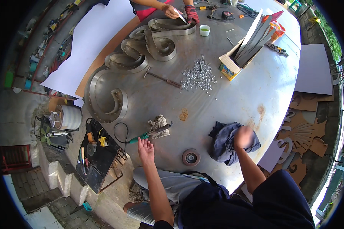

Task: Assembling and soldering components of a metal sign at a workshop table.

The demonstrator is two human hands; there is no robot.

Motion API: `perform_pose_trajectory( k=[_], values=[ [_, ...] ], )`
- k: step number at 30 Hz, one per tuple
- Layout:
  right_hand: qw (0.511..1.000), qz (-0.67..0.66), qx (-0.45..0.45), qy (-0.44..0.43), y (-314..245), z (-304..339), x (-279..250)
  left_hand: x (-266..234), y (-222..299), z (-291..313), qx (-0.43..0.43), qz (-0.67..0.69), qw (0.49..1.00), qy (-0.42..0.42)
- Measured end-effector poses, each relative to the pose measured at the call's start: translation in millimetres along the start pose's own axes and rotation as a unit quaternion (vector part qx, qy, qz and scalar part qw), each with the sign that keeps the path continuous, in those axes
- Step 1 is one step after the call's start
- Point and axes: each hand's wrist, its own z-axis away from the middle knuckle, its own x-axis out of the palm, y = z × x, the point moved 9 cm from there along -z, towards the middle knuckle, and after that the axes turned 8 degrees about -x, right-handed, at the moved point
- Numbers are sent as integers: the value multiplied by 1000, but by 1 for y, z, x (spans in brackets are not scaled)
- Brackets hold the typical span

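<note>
My left hand (pixel 146 151) is palm up at the table's near left edge, fingers loosely stretched and holding nothing. Just beyond its fingertips lies a soldering iron with a green handle (pixel 139 138), its metal shaft resting on a pale, rough block (pixel 158 125). On the right, my right hand (pixel 244 138) is on a crumpled dark blue cloth (pixel 227 147); motion blur smears its fingers, so their grip cannot be made out. Between my hands sits a round dark disc (pixel 191 157) with a metal centre.
Curved metal channel letters (pixel 128 59) line the far left; another person's hands, one in a red glove (pixel 191 14), work there. A T-handled tool (pixel 162 77), a heap of small shiny pieces (pixel 198 76) and a carton of metal strips (pixel 233 65) lie beyond the cloth.
</note>
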Motion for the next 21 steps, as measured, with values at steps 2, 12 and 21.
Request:
perform_pose_trajectory(
  k=[2, 12, 21],
  values=[
    [1000, -5, -5, -1, -1, 2, 0, -4, 0, 0, 3, 5, 1000, 1],
    [1000, 14, 0, -5, 5, 0, 6, -13, 0, -2, 0, -10, 999, 39],
    [1000, 28, -14, -3, 4, 2, 8, -12, 1, -2, 7, -23, 999, 37]
  ],
)
